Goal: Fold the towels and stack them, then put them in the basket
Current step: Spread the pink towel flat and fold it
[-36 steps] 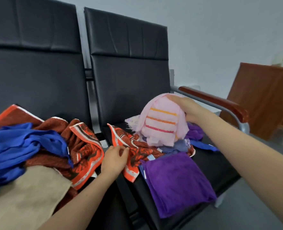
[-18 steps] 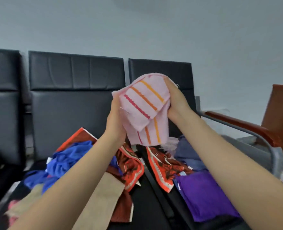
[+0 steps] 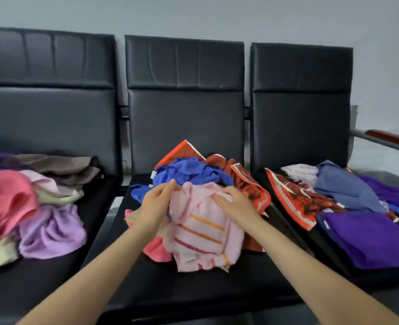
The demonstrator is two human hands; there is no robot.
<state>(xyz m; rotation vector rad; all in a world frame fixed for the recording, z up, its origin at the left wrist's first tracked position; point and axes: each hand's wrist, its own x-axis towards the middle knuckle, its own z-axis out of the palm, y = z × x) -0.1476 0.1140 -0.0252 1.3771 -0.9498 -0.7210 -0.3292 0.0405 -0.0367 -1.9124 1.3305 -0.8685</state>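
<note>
Black seats point(image 3: 184, 127) hold towel piles | middle seat: left hand point(image 3: 157, 202) and right hand point(image 3: 234, 202) both grip pink striped towel point(image 3: 200, 233) | blue towel point(image 3: 189, 173) just beyond

camera setup: single head view

one wide-angle head-worn camera, facing forward and slightly down at a row of three black seats point(image 3: 184, 127). close range: both forearms enter from the bottom edge. wall behind. no second view to overlap.
</note>
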